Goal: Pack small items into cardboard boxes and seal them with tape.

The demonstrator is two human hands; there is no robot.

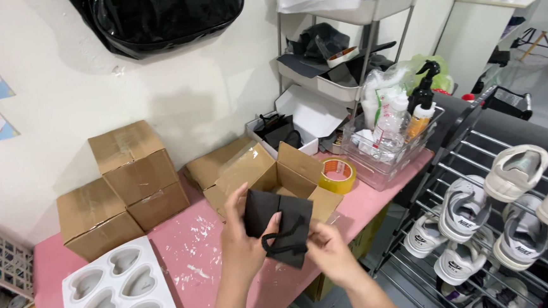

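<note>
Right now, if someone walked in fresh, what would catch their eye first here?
Probably the black drawstring pouch held up at centre between the left hand and right hand, just in front of an open cardboard box on the paint-flecked pink table. Next, the white heart-shaped mould tray at lower left, and the rack of pale sneakers on the right.

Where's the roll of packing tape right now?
The tape roll lies on the pink table, right of the open cardboard box, beside the clear bin.
</note>
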